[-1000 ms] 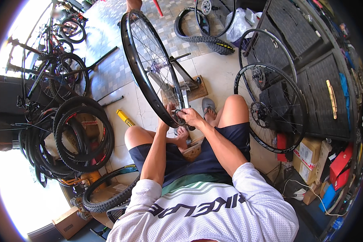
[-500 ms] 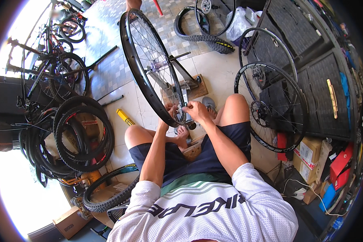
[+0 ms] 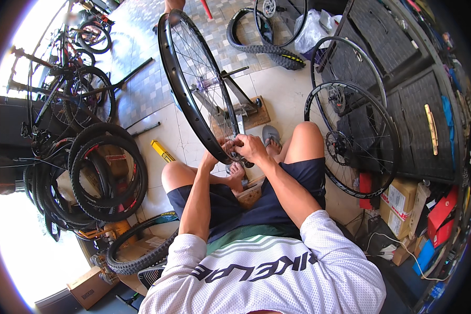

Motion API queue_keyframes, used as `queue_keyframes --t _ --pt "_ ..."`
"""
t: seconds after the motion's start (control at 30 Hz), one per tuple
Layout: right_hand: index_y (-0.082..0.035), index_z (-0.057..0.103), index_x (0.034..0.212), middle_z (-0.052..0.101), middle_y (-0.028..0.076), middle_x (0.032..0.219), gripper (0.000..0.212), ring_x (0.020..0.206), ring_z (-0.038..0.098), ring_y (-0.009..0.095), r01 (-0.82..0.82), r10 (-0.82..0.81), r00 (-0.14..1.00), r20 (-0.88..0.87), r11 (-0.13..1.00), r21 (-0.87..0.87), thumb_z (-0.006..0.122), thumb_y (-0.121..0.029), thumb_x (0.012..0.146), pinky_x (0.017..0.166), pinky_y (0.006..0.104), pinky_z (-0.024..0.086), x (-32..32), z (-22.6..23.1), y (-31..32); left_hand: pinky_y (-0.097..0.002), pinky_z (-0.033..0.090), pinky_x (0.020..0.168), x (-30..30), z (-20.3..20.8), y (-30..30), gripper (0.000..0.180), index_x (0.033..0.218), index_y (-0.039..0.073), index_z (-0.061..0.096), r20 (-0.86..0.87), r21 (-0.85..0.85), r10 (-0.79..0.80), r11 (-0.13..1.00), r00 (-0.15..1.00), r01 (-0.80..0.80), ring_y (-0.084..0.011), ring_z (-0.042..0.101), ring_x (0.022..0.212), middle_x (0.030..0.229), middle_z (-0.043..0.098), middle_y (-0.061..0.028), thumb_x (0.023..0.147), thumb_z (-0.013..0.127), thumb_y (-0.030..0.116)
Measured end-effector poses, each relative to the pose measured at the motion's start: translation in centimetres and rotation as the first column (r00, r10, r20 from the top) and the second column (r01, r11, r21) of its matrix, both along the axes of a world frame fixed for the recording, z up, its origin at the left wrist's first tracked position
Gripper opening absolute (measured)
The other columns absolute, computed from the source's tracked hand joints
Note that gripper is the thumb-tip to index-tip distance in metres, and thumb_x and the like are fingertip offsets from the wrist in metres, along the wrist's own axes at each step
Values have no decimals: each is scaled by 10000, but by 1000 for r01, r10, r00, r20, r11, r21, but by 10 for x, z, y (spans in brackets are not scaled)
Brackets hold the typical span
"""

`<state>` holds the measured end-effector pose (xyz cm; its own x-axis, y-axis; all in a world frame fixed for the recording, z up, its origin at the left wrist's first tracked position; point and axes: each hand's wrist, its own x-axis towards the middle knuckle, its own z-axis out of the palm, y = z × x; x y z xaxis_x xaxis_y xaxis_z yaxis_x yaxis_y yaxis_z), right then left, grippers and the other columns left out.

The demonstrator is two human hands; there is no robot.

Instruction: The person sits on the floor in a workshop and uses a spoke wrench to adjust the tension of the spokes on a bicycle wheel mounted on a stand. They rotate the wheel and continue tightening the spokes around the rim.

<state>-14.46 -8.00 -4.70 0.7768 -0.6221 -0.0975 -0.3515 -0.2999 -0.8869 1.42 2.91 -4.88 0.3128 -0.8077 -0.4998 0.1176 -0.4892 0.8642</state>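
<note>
A black bicycle wheel [image 3: 179, 89] with thin spokes stands upright in front of me, held in a metal truing stand [image 3: 237, 90] on a wooden base [image 3: 265, 113]. At the wheel's near end, my left hand [image 3: 217, 153] is closed by the rim, its fingertips among the spokes. Close beside it on the right, my right hand [image 3: 251, 148] pinches at the inner side of the rim, fingertips almost meeting those of the left. Whatever small part lies between the fingers of either hand is too small and hidden to tell.
Tyres [image 3: 107, 178] hang in a pile at left, near parked bicycles [image 3: 89, 94]. Two wheels [image 3: 350, 138] lean on a dark cabinet [image 3: 421, 125] at right. On the floor lie a yellow box [image 3: 162, 152] and a loose tyre [image 3: 141, 256]. Another person's hand [image 3: 174, 5] shows beyond the wheel.
My right hand has shifted slightly left and down, closer to my left hand at the rim. The wheel stays nearly in place.
</note>
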Motion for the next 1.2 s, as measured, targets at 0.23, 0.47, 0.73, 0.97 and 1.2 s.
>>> queue_keyframes --t 0.23,0.47,0.73,0.97,1.2 --pt "-103 563 1188 711 137 861 517 833 680 338 91 -78 993 92 986 -141 770 -283 750 753 425 529 12 -8 13 -322 446 471 -12 2 -14 631 719 -12 657 459 24 88 993 884 -111 -135 566 505 552 610 -63 746 771 608" --pt "-100 516 1297 710 135 894 571 841 680 335 40 -44 997 61 997 65 741 -212 784 742 416 523 17 -16 14 -321 447 490 -5 -6 -8 684 693 -18 637 467 30 144 983 872 -179 -129 552 524 547 587 -59 753 732 656" --pt "-68 475 1348 709 151 909 652 822 681 311 99 -105 990 93 993 70 755 -218 779 736 402 520 11 -17 15 -324 440 475 3 -6 -13 580 684 -5 619 562 58 -6 998 827 -32 -126 564 536 562 594 -56 783 757 549" --pt "-83 461 1379 692 132 858 700 824 676 294 55 -56 995 77 998 27 770 -235 769 738 394 519 17 -3 18 -327 415 429 12 -25 -11 599 630 3 602 587 83 54 989 808 -126 -106 552 501 536 591 -63 775 755 564" --pt "-113 483 1377 712 136 878 614 821 692 283 0 -11 998 62 985 173 725 -200 819 735 374 518 11 -11 12 -288 388 488 13 -5 -5 600 730 -9 641 320 48 -32 999 947 18 -94 518 573 646 580 -13 781 761 576"
